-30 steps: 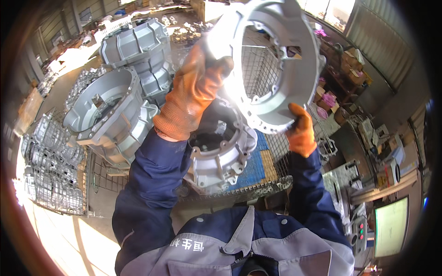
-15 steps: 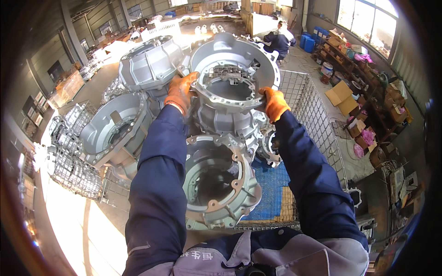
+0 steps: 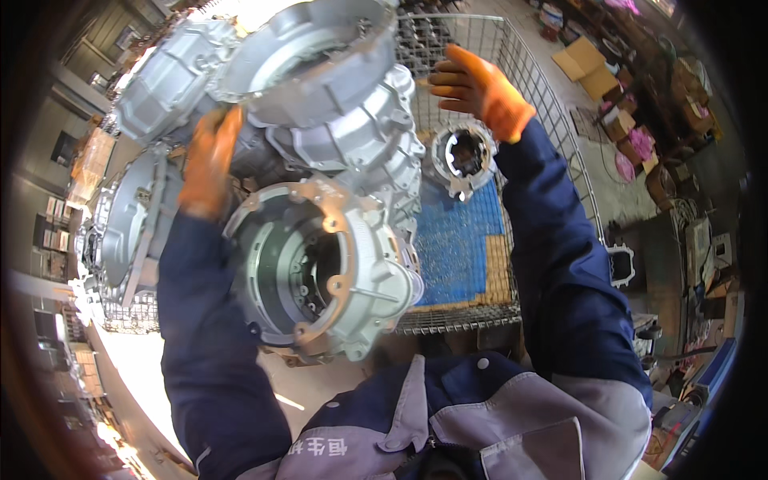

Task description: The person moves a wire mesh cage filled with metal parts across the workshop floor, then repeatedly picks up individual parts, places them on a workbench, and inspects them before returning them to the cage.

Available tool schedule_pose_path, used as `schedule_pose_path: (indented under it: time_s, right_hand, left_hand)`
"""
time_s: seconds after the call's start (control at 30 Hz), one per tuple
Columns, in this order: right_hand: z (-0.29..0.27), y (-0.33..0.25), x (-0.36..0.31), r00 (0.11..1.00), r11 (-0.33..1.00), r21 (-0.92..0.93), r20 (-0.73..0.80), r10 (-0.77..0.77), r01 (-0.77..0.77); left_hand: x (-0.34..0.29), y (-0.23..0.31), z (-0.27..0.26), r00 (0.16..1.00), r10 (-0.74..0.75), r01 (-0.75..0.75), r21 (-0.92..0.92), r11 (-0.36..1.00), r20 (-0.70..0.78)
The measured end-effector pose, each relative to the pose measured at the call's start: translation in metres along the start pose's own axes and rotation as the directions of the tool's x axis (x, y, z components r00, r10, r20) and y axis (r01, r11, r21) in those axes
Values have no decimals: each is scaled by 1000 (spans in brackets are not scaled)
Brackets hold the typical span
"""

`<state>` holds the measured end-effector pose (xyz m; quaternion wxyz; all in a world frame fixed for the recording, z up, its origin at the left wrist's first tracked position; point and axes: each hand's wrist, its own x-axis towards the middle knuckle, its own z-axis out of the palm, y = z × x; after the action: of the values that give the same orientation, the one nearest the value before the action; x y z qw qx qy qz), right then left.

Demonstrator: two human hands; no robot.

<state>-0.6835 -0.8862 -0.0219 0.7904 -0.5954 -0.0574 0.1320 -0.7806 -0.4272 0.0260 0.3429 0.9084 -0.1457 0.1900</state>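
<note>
Both my hands wear orange gloves. My left hand (image 3: 211, 160) is blurred by motion, its fingers stretched up beside the left edge of the large upper grey metal housing (image 3: 320, 92); whether it touches is unclear. This housing sits tilted on other ribbed castings (image 3: 360, 144). My right hand (image 3: 484, 90) is apart from the housings, fingers spread and holding nothing, above a small ring-shaped casting (image 3: 464, 158) in the wire basket. Nearer to me is a pale grey-green housing (image 3: 372, 268) with a wide round opening, below my left hand.
The wire mesh basket (image 3: 552, 152) has a blue sheet (image 3: 452, 252) and brown board (image 3: 498, 272) at its bottom. More housings (image 3: 172, 76) stand at the left. Cardboard boxes (image 3: 588, 64) and cluttered shelving (image 3: 680, 104) are along the right.
Both hands have let go of the upper housing's rim. My right hand has moved right, away from it; my left lies lower by its edge. The view has shifted and turned.
</note>
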Motion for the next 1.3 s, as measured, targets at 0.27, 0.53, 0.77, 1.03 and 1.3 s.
schedule_pose_path:
  time_s: [0.27,0.53,0.77,1.03,1.3]
  right_hand:
    - [-228,277,-59,728,469,-641,-685,9,-608]
    - [-289,381,10,891,-138,-925,-378,250,-354]
    - [-334,454,148,956,-311,-925,-267,120,-219]
    - [-345,471,198,876,-416,-878,-379,297,-238]
    - [-323,377,196,868,-398,-900,-333,367,-177]
  left_hand:
    - [-140,153,105,756,-469,585,-152,796,456]
    - [-170,132,132,694,-618,411,502,761,370]
    - [-196,124,119,853,-225,-223,718,659,471]
    - [-153,152,138,596,-730,498,558,663,336]
    - [-180,135,119,790,-468,129,639,758,396]
